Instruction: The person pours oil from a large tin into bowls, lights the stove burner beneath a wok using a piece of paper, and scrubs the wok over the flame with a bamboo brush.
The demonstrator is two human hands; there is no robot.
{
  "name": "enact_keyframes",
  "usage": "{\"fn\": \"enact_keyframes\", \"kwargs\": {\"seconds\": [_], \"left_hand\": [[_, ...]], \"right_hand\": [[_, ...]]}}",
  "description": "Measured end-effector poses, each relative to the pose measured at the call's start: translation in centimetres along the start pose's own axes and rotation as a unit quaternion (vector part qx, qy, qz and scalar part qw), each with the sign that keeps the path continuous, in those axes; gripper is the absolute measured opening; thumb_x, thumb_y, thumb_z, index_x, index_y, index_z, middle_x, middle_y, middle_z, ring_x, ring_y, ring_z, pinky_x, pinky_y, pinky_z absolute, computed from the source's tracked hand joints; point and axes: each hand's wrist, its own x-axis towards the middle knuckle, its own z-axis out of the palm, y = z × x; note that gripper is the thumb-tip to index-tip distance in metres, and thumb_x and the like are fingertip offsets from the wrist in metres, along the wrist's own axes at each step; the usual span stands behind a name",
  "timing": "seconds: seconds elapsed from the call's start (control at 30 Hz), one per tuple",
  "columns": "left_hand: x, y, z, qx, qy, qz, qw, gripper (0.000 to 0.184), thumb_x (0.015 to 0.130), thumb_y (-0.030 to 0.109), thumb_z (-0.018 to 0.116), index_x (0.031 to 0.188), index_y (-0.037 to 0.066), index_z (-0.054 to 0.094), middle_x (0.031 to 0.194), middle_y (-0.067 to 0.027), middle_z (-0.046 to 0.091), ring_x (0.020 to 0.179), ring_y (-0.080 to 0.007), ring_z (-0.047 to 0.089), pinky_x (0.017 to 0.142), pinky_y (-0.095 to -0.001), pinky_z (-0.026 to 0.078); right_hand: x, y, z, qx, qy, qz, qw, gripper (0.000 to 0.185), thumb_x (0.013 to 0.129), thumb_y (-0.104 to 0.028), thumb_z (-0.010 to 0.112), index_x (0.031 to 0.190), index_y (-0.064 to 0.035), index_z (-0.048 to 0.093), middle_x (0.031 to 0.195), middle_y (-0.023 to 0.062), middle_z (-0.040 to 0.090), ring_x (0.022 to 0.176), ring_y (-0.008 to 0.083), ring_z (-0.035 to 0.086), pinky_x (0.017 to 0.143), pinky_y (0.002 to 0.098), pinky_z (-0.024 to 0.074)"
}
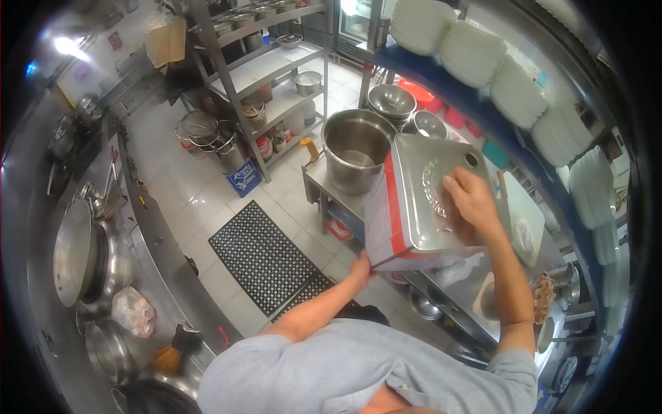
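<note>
we take as landmark the deep, round, silver steel pot (356, 146); a large, box-shaped metal tin with white-and-red sides (426, 196) lies on the pot's near side, partly hiding its wall. we see the right hand (472, 199) on the tin's top, just beside a small, dark, round opening (471, 160), its fingers curled inward; we cannot tell whether they close on a handle. the left hand (359, 272) meets the tin's lower edge, its fingertips hidden, so we cannot tell how firmly it grips; the tin lies between both hands.

the pot stands open on a grey steel table (317, 174); we see its grey interior but cannot tell whether it holds liquid. beyond the pot we find a stack of round steel bowls (392, 101), with a single round steel bowl (430, 125) near it. to the pot's right, a long blue shelf (420, 69) bears stacks of white plates (474, 54). far to the pot's left lies a clear plastic bag (133, 312) with pale contents, too blurred to identify.
</note>
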Motion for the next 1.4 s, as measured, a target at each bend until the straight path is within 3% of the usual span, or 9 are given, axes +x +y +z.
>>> {"fn": "enact_keyframes", "kwargs": {"seconds": [0.27,0.37,0.4,0.67,0.77,0.9,1.07,1.2,1.4], "left_hand": [[-2.8,-2.5,-12.6,-0.028,-0.015,0.089,0.996,0.028,0.090,0.028,0.050,0.104,0.007,0.059,0.093,-0.0058,0.063,0.077,-0.0206,0.062,0.059,-0.0324,0.051],[-7.2,-1.2,-17.8,-0.026,0.040,0.127,0.991,0.034,0.092,0.030,0.048,0.114,0.006,0.057,0.110,-0.0105,0.060,0.098,-0.0253,0.058,0.075,-0.0409,0.049],[-9.3,-0.3,-19.0,-0.052,0.049,0.149,0.986,0.034,0.092,0.030,0.049,0.113,0.005,0.057,0.109,-0.0107,0.061,0.096,-0.0258,0.059,0.074,-0.0407,0.050],[-23.1,10.0,-24.8,-0.002,0.275,0.267,0.924,0.038,0.086,0.032,0.053,0.114,0.007,0.060,0.104,-0.0096,0.064,0.091,-0.0270,0.063,0.069,-0.0444,0.054],[-23.1,14.5,-31.0,0.011,0.203,0.335,0.920,0.047,0.089,0.036,0.048,0.124,0.006,0.055,0.115,-0.0132,0.061,0.101,-0.0322,0.062,0.078,-0.0489,0.054],[-27.9,21.3,-27.9,0.020,0.315,0.337,0.887,0.055,0.095,0.045,0.038,0.131,0.005,0.049,0.126,-0.0125,0.056,0.113,-0.0309,0.056,0.090,-0.0478,0.049],[-29.4,28.4,-20.5,0.055,0.390,0.305,0.867,0.065,0.095,0.053,0.035,0.140,0.007,0.041,0.135,-0.0124,0.051,0.122,-0.0315,0.050,0.098,-0.0476,0.042],[-29.6,33.4,-24.4,0.104,0.379,0.313,0.864,0.064,0.092,0.056,0.035,0.137,0.011,0.046,0.135,-0.0104,0.052,0.120,-0.0328,0.052,0.093,-0.0518,0.046],[-31.7,39.7,-19.1,0.153,0.369,0.299,0.867,0.089,0.089,0.071,0.032,0.117,-0.011,0.052,0.111,-0.0206,0.064,0.102,-0.0332,0.062,0.087,-0.0465,0.049]], "right_hand": [[-3.7,-8.1,3.8,0.051,-0.107,0.036,0.992,0.029,0.090,-0.022,0.055,0.095,0.0049,0.065,0.085,0.0175,0.067,0.082,0.0238,0.065,0.075,0.0372,0.0496],[-4.4,-11.9,6.1,0.058,-0.126,0.010,0.990,0.033,0.081,-0.021,0.056,0.096,0.0065,0.067,0.087,0.0224,0.069,0.083,0.0308,0.067,0.077,0.0402,0.0511],[-4.5,-13.4,6.1,0.081,-0.187,0.045,0.978,0.025,0.082,-0.014,0.056,0.097,0.0053,0.062,0.088,0.0136,0.066,0.085,0.0212,0.063,0.076,0.0363,0.0493],[-1.0,-16.2,11.6,0.216,-0.241,-0.037,0.945,0.031,0.079,-0.014,0.056,0.100,0.0053,0.067,0.093,0.0226,0.068,0.089,0.0298,0.067,0.079,0.0375,0.0513],[2.2,-15.4,13.9,0.305,-0.228,-0.045,0.924,0.024,0.078,-0.011,0.055,0.092,0.0064,0.066,0.079,0.0179,0.068,0.072,0.0241,0.066,0.065,0.0354,0.0508],[6.7,-15.0,14.4,0.422,-0.270,-0.025,0.865,0.014,0.079,-0.006,0.055,0.081,0.0056,0.062,0.060,0.0079,0.060,0.046,0.0112,0.051,0.041,0.0297,0.0368],[12.5,-13.9,14.0,0.470,-0.255,-0.057,0.843,0.017,0.084,-0.008,0.054,0.083,0.0069,0.061,0.063,0.0094,0.063,0.045,0.0131,0.054,0.043,0.0309,0.0410],[15.6,-11.9,13.8,0.502,-0.224,-0.043,0.834,0.020,0.086,-0.011,0.055,0.085,0.0078,0.061,0.066,0.0110,0.065,0.048,0.0151,0.057,0.046,0.0312,0.0448],[18.5,-9.3,15.6,0.548,-0.187,0.016,0.815,0.021,0.088,-0.013,0.056,0.085,0.0065,0.062,0.066,0.0102,0.065,0.053,0.0145,0.060,0.051,0.0298,0.0465]]}}
